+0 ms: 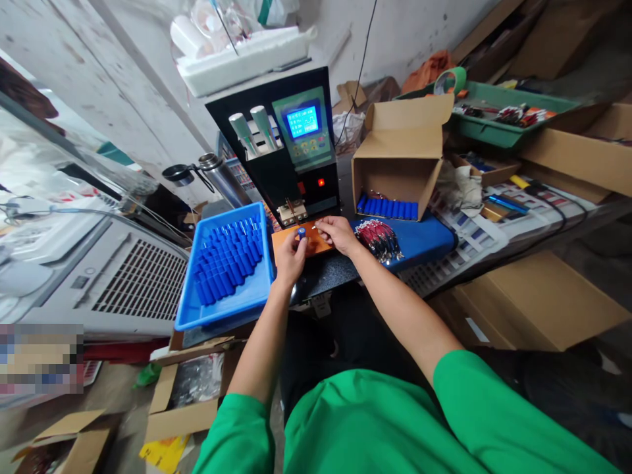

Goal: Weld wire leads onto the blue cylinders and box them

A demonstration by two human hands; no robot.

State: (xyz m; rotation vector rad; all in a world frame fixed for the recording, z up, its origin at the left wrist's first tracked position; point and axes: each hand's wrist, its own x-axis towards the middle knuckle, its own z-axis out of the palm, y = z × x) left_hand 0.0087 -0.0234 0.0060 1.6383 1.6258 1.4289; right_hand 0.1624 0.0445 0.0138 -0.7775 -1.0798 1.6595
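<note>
In front of the black machine [269,172], the left hand [290,258] pinches a blue cell [301,233] by the orange plate [316,244]; the right hand [340,235] pinches a tiny pale piece [315,227], unclear. Left of the machine sit a cell-filled blue tray [257,280] and a steel flask [224,179]; right of it, a wire bundle [378,240] and an open carton [399,178] crowd the space. White foam [237,64] tops it.

The blue tray [217,315] walls our left, the black machine [274,174] blocks ahead, a wire bundle [379,240] crowds our right hand [337,232]; lapward, we pass freely.
</note>
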